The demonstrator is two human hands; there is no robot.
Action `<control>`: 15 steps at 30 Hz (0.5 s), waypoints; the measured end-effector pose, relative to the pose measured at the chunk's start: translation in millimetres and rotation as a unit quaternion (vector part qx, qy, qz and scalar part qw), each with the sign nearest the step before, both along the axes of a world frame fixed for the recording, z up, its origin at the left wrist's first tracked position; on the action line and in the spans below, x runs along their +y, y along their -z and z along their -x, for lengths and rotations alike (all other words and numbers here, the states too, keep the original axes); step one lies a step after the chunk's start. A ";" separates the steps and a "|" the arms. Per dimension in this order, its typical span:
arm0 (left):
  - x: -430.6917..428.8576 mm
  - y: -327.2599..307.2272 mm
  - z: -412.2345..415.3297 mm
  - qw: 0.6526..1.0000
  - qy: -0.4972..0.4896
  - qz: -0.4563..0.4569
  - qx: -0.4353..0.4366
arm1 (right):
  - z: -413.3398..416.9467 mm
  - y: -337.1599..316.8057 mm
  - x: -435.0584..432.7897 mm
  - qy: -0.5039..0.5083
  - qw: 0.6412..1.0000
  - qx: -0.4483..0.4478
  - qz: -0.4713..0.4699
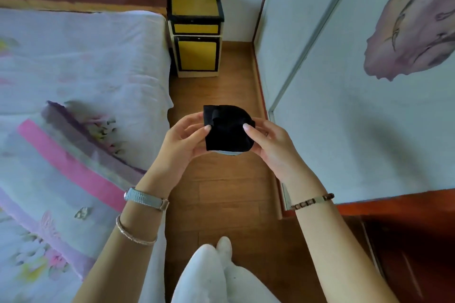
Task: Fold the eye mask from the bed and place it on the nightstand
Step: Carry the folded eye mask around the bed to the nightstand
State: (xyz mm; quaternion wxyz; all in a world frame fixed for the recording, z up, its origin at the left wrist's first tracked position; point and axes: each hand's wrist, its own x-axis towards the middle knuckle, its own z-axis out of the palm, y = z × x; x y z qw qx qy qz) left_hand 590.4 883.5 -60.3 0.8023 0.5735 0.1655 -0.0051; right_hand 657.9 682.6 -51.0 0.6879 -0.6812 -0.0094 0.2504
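Observation:
A black eye mask [227, 130], folded over into a compact shape, is held up in the air above the wooden floor. My left hand [183, 141] pinches its left edge with the thumb on top. Its right edge is gripped by my right hand [269, 145] in the same way. A pale lining shows at the mask's bottom edge. The yellow nightstand [194, 1] with black trim stands further ahead, against the far wall beside the bed [81, 64]. Its top is bare.
The bed with a floral sheet and a pink-striped quilt [69, 162] fills the left side. A pale sliding wardrobe door [344, 81] lines the right. A narrow strip of wooden floor [221, 192] runs between them toward the nightstand. My legs in white show at the bottom.

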 end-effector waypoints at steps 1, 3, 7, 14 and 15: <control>4.2 -0.8 -11.1 1.000 -0.005 -0.002 0.000 | -13.0 -0.4 4.7 -0.005 1.000 0.000 -0.002; 14.3 -3.1 -34.4 1.000 -0.011 -0.014 0.001 | -39.5 -0.7 15.6 -0.012 1.000 0.000 -0.008; 38.7 -5.5 -84.8 0.999 -0.024 -0.024 0.003 | -95.1 0.8 41.6 -0.028 1.000 -0.002 -0.013; 95.1 -7.3 -198.3 1.000 -0.020 -0.016 -0.011 | -212.0 0.2 101.1 -0.022 1.000 -0.013 -0.007; 105.5 -9.5 -215.3 1.000 -0.020 -0.016 -0.014 | -229.3 -1.3 112.0 -0.022 1.000 -0.011 -0.008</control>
